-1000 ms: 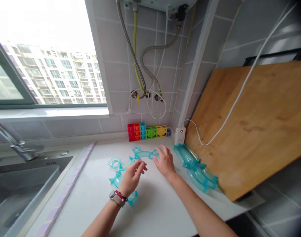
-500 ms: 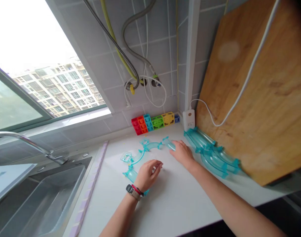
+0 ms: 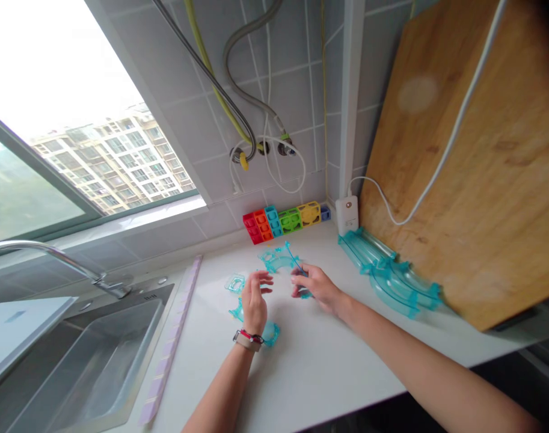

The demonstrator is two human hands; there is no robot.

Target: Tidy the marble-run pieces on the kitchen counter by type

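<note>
Between the fingers of my right hand (image 3: 318, 287) is a translucent turquoise track piece (image 3: 295, 258), tilted up on edge off the white counter. My left hand (image 3: 255, 305), wearing a wristband, has its fingers apart and holds nothing. It hovers over the joined turquoise pieces, partly hiding them. A curved turquoise track piece (image 3: 281, 263) lies just beyond the held one. Left of my left hand sits a clear turquoise square piece with a round hole (image 3: 235, 283). Another turquoise track piece (image 3: 270, 332) shows beside my left wrist.
Several spare turquoise tracks (image 3: 394, 285) are piled at right against a wooden board (image 3: 463, 168). A row of coloured blocks (image 3: 290, 221) stands along the tiled wall, near a white plug-in box (image 3: 347, 215). A sink (image 3: 98, 361) with a faucet (image 3: 107, 285) lies left.
My right hand has moved left and nearer to me, lifting the track piece and turning it on edge. My left hand has shifted slightly left, fingers pointing more forward.
</note>
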